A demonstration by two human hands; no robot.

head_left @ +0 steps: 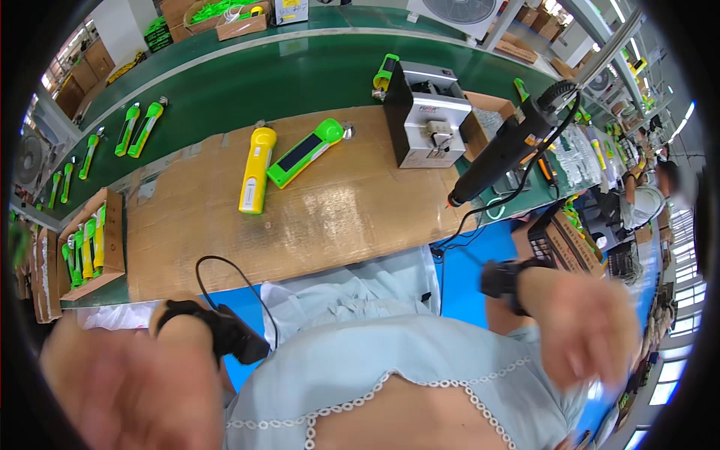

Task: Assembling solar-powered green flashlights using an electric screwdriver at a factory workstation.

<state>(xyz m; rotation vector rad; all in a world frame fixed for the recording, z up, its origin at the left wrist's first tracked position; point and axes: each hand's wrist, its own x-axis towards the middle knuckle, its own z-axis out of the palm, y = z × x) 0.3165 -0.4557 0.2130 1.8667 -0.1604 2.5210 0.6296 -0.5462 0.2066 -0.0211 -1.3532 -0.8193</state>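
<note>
My left hand (139, 390) and right hand (589, 326) are blurred in front of the worktop (217, 94), so I cannot tell whether the fingers of either are apart or together; beyond them, a smooth plastic yellow torch (257, 169) and a green torch (310, 152) with a flat dark panel lie on creased, shiny cardboard (195, 232). Open room runs from these torches to the cardboard's front edge, between a carton (114, 232) at left and a boxy metal machine (433, 124) and black, cylindrical screwdriver (501, 154) at right. I count two torches on the cardboard, one machine and one screwdriver.
</note>
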